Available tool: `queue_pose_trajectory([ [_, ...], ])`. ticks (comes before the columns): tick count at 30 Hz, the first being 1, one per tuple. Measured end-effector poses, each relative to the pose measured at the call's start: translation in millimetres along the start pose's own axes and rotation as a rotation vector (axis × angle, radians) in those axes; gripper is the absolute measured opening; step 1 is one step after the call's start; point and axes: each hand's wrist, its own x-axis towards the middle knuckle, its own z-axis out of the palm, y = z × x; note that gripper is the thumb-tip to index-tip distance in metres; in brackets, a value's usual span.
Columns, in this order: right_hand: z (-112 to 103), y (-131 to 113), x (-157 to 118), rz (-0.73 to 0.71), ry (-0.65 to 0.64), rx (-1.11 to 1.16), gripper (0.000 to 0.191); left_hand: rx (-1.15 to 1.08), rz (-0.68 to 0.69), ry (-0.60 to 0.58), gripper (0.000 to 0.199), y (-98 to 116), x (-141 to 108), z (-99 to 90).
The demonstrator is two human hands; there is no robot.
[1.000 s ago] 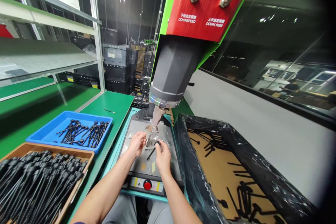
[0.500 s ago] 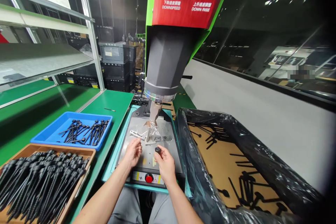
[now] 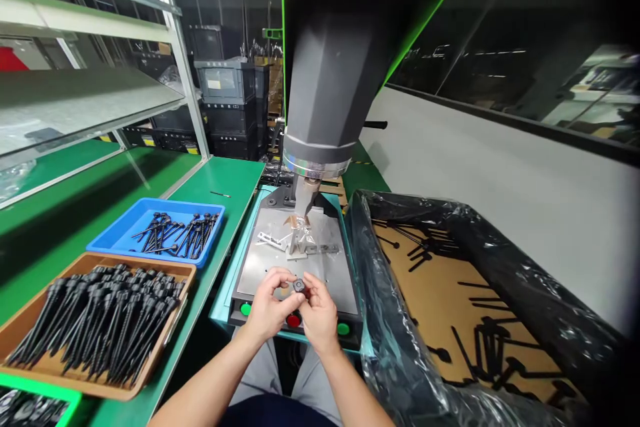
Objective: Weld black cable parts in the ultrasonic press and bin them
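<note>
A small black cap-like part [image 3: 299, 285] with a round ring on its top is pinched between my two hands, above the front of the metal press plate [image 3: 255, 277]. My left hand [image 3: 270, 303] touches it with thumb and fingertips from the left. On its right side my right hand [image 3: 319, 313] grips it the same way. Whether a stem hangs below the part is hidden by my fingers. Beyond my hands, a small metal fixture [image 3: 297, 250] stands on the plate, under the press's horn [image 3: 306, 195].
At left, an orange tray [image 3: 75, 380] and a blue tray [image 3: 113, 230] hold black rods with round heads. A plastic-lined box [image 3: 430, 307] with similar parts stands right. Red [image 3: 293, 320] and green buttons [image 3: 343, 328] line the press front. A green-rimmed tray [image 3: 75, 403] sits lower left.
My left hand has come across to the black part, which my right hand held alone. The view has tilted down, bringing the green buttons and the green-rimmed tray into sight.
</note>
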Motion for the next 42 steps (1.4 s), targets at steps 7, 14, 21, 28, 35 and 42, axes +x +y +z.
queue_pose_trajectory([
  [7, -12, -17, 1, -0.071, -0.241, -0.264, 0.027, -0.09, -0.029, -0.007, 0.02, 10, -2, -8.7],
  [14, -10, -18, -8, -0.073, -0.375, -0.331, 0.018, -0.294, -0.185, 0.093, 0.034, 1, -5, -13.9],
  [21, 8, -12, -26, 0.202, -0.411, -0.076, 0.021, -0.402, -0.363, 0.081, 0.034, -10, -8, -19.0],
  [28, 17, -9, -31, 0.217, -0.423, -0.094, 0.027, -0.266, -0.313, 0.017, 0.021, -5, -21, -33.1],
  [35, 12, 22, -38, 0.39, -0.611, -0.145, 0.045, 0.052, -0.264, 0.226, 0.017, 27, -55, -110.0],
  [42, 5, 41, -48, 0.515, -0.741, -0.13, 0.043, 0.712, -0.347, 0.692, 0.019, 46, -96, -245.4],
])
